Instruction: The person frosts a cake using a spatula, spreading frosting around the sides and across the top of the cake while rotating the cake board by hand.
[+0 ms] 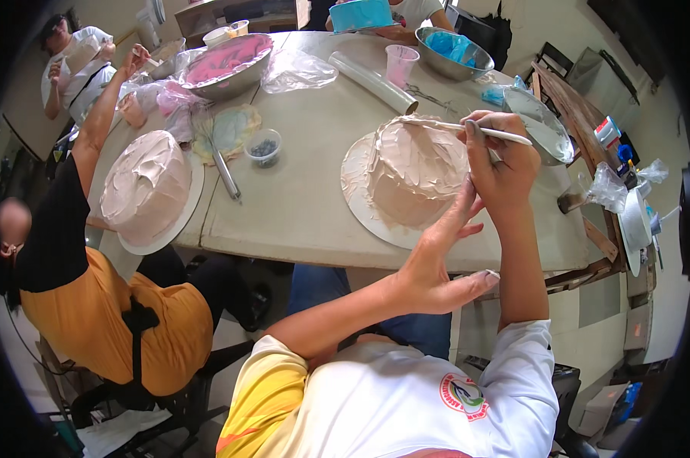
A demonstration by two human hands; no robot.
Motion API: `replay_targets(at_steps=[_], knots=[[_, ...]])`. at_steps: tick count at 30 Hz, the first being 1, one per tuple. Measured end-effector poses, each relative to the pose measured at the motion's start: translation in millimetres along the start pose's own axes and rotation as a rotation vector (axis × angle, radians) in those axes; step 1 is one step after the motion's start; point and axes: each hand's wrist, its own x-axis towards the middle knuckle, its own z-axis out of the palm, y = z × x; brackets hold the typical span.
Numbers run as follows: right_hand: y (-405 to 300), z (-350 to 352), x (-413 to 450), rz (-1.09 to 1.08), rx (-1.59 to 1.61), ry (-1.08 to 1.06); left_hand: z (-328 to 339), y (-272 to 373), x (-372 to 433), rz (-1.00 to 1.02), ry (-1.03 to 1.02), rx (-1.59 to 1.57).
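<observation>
Before me on the table stands a round cake (419, 172) coated in pale beige icing, rough and ridged on top. It rests on a white round cake board (359, 212) with icing smeared over its left part. My right hand (500, 154) grips a slim white spatula (496, 133), its far end lying on the icing at the cake's upper rim. Close to the cake's near right side is my left hand (439, 263), thumb spread away from the fingers, holding nothing. Whether its fingertips touch the cake or board I cannot tell.
Left lies another iced cake (147, 183), beside a seated person (116, 309) reaching across the table. A whisk (222, 166), a cup of dark bits (263, 147), a film roll (373, 83), a pink icing bowl (227, 66) and a steel bowl (542, 126) surround my cake.
</observation>
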Motion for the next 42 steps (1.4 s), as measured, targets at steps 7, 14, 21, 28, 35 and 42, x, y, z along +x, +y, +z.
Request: replay_targets(at_steps=[7, 14, 21, 28, 35, 42], knots=[[-17, 4, -2, 0.034, 0.130, -0.042, 2, 8, -13, 0.088, 0.003, 0.067], [-48, -12, -9, 0.010, 0.196, -0.044, 17, 21, -34, 0.158, -0.026, 0.122], [-71, -47, -17, -0.004, 0.195, -0.011, 39, 31, -40, 0.266, -0.091, 0.151], [-66, -57, -16, 0.094, 0.346, 0.119, 48, 26, -29, 0.230, -0.145, 0.122], [-17, -22, -13, 0.113, 0.285, 0.060, 26, 7, -16, 0.030, -0.020, 0.063], [-22, -22, -18, 0.135, 0.336, 0.017, 27, 8, -23, 0.070, -0.031, 0.113]])
